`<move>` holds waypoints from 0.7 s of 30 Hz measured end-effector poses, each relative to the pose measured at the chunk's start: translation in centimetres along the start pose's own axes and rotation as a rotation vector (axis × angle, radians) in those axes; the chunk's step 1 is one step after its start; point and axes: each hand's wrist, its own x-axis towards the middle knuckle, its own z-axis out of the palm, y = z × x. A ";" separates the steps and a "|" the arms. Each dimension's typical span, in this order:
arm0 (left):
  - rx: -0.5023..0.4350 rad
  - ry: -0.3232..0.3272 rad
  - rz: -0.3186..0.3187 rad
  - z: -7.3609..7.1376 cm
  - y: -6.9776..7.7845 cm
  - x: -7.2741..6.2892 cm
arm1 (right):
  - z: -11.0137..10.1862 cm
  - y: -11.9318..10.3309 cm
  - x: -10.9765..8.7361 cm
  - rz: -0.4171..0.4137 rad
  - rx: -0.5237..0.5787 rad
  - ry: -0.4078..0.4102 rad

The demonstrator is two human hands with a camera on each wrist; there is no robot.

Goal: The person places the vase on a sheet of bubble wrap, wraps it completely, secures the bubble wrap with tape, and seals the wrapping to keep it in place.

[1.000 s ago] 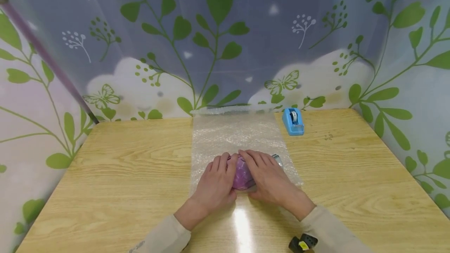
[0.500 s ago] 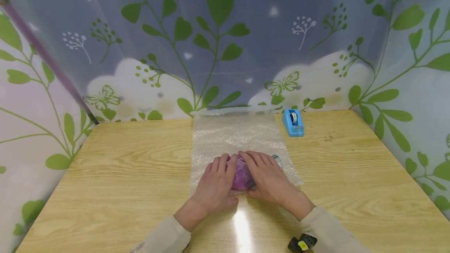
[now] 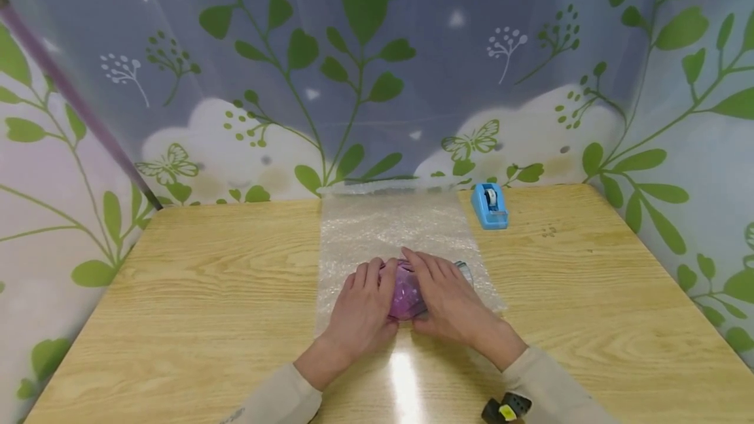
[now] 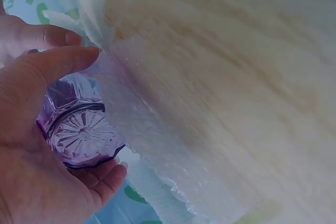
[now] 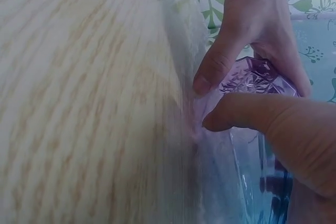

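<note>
A faceted glass cup (image 3: 406, 294), purple shading to blue, lies on its side along the near end of a sheet of bubble wrap (image 3: 394, 221). My left hand (image 3: 360, 309) grips the purple base end, whose starburst bottom (image 4: 84, 132) shows in the left wrist view. Toward the blue rim end, my right hand (image 3: 450, 296) holds the cup from above, fingers on the far side and thumb on the near side. In the right wrist view both thumbs lie along the edge of the wrap (image 5: 181, 108). The right hand covers much of the cup's middle.
A blue tape dispenser (image 3: 490, 205) stands at the back right, beside the wrap. The wooden table (image 3: 224, 293) extends to both sides. The wrap's far edge meets the leaf-patterned curtain (image 3: 377, 84) behind the table.
The right hand's index finger and thumb have shifted slightly on the cup. The left hand, cup and wrap stay in place.
</note>
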 end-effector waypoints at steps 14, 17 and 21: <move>-0.016 -0.033 -0.001 0.0 -0.4 0.2 | 0.6 -0.8 -0.2 0.023 -0.062 0.030; -0.019 -0.040 -0.001 0.0 -0.4 0.4 | 0.8 -0.8 -0.2 0.031 -0.077 0.050; -0.019 -0.061 -0.007 -0.1 -0.5 0.7 | 0.9 -0.7 -0.1 0.051 -0.073 0.042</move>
